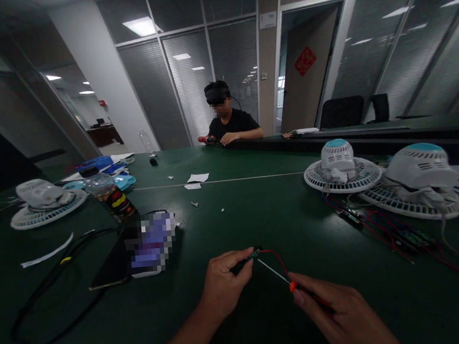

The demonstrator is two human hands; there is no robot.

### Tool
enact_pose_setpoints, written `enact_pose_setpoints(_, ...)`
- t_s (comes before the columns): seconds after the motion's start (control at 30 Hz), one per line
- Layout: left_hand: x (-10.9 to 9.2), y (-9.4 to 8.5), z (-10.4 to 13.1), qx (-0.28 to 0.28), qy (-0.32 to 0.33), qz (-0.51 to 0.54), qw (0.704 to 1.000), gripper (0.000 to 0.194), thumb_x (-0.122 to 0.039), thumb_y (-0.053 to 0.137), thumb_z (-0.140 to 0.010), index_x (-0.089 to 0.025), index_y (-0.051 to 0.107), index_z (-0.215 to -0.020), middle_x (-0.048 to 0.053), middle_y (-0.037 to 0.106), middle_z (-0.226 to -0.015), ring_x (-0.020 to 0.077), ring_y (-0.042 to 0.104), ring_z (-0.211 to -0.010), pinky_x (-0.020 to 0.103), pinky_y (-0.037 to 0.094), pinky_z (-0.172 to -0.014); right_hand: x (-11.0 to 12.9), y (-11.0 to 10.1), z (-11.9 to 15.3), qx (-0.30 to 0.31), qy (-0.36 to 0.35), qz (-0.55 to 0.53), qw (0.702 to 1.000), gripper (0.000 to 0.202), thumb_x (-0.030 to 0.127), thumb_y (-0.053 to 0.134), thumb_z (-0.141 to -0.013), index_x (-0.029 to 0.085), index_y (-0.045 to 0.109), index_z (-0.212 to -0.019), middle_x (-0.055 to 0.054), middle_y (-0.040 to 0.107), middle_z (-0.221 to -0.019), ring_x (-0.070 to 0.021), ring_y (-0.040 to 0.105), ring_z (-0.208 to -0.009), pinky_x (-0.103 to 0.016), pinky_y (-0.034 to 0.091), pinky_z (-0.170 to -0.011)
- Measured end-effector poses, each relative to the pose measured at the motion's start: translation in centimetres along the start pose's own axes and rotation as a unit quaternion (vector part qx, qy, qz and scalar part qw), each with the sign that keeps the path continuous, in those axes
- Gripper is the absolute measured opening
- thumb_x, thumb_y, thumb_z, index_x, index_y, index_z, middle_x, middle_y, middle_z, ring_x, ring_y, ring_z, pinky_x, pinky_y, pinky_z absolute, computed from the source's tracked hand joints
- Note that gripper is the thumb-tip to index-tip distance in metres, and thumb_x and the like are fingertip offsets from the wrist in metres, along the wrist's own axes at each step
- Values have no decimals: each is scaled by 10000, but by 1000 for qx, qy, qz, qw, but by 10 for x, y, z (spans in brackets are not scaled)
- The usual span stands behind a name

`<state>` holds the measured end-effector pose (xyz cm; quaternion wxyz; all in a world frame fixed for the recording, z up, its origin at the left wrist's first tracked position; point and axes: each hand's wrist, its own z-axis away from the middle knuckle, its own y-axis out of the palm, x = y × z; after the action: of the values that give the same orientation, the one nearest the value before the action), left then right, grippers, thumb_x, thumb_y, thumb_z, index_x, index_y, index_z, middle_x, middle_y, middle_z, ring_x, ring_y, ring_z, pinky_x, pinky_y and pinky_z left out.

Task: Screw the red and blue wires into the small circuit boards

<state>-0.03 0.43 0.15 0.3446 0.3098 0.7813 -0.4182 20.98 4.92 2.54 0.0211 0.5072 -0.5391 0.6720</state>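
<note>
Near the centre of the head view, my left hand (225,284) pinches a small green circuit board (255,253) with dark parts between thumb and fingertips. A red wire (276,254) curves from the board towards my right hand (331,307). That hand is closed round a screwdriver (293,286) with an orange collar and a thin metal shaft. The shaft's tip is close beside the board; whether they touch I cannot tell. Both hands are above the dark green table (249,218).
White fan parts (340,168) and boards with red wires (411,234) lie at the right. At the left are another fan part (47,202), a bottle (114,197), a phone (111,263) and a black cable (33,309). A person (233,118) sits opposite.
</note>
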Motion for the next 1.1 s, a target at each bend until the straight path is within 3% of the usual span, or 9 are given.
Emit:
enact_pose_setpoints(0.23,2,2,1,-4,17,-19,1000,214,-189,589,-746,-231,683,-934,23,718,-879,162,673,-765,297,556,-726,4,1,0,19,47,-44,998,343,396,442,-834,257,622,-1091,-30,704,-935,-192,650,-789,-269,496,-691)
enact_pose_setpoints(0.4,5,3,4,-19,76,-69,995,249,-145,574,-750,-238,668,-961,21,711,-891,160,660,-800,302,546,-744,10,-2,-1,71,158,-103,980,450,473,271,-875,223,621,-1008,2,656,-575,-149,600,-531,-227,416,-466)
enact_pose_setpoints(0.5,7,4,4,-25,105,-104,989,261,-136,557,-768,-232,652,-991,26,703,-920,160,649,-833,306,537,-763,10,-2,-2,87,181,-135,970,466,472,243,-878,205,623,-916,25,578,-475,-134,555,-479,-218,373,-435)
enact_pose_setpoints(0.6,8,4,5,-26,121,-134,983,256,-146,547,-782,-227,645,-1004,31,702,-924,161,648,-835,306,534,-770,7,-3,-4,55,171,-136,974,410,470,319,-854,188,604,-938,33,558,-496,-132,543,-496,-229,377,-469)
enact_pose_setpoints(0.77,9,6,7,-42,128,-164,977,252,-167,541,-791,-234,639,-1013,33,704,-917,162,652,-816,307,535,-765,6,-6,-8,-33,190,-169,967,483,500,483,-760,167,512,-1108,-34,650,-752,-162,583,-600,-256,413,-492)
enact_pose_setpoints(0.93,5,8,10,-58,143,-206,966,258,-155,513,-796,-217,638,-1014,50,707,-912,180,657,-799,334,535,-741,5,-4,-7,-50,198,-169,964,502,539,328,-811,179,535,-1092,6,620,-574,-164,555,-489,-273,393,-450)
enact_pose_setpoints(1.1,-2,11,12,-76,173,-242,952,258,-140,520,-777,-221,642,-990,32,716,-888,170,667,-763,309,537,-706,-20,5,-8,-64,164,-123,977,550,541,392,-756,170,481,-1152,30,587,-475,-204,581,-488,-314,428,-501)
